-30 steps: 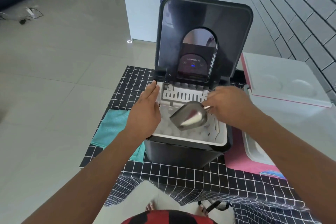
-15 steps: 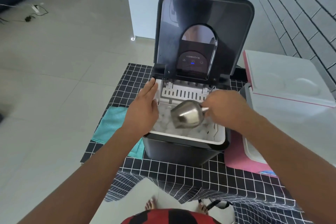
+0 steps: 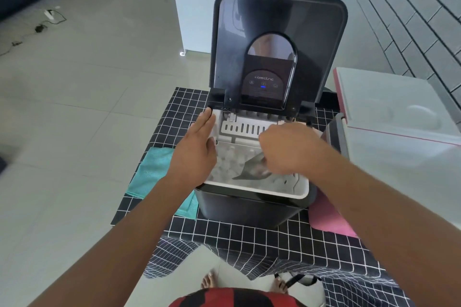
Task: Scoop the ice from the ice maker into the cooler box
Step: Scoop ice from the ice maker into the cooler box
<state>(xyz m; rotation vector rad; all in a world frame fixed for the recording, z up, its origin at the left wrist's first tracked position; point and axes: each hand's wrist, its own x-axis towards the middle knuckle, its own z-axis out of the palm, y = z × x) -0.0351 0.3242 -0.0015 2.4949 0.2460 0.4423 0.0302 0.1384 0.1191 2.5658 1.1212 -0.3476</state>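
Metal scoop (image 3: 254, 167), gripped by right hand (image 3: 287, 149), digs into lumpy ice (image 3: 229, 159).

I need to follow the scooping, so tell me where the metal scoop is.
In the head view the metal scoop is inside the ice maker, dug into the ice, gripped by the right hand near the bin's right side.

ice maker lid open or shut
Open: the black ice maker's lid stands upright behind the white basket of ice cubes.

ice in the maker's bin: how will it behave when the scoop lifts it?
The ice lies as loose, glossy lumps, so it probably slides and shifts. The metal scoop, gripped by the right hand, looks shallow; pieces may spill off. Likely wet and slippery.
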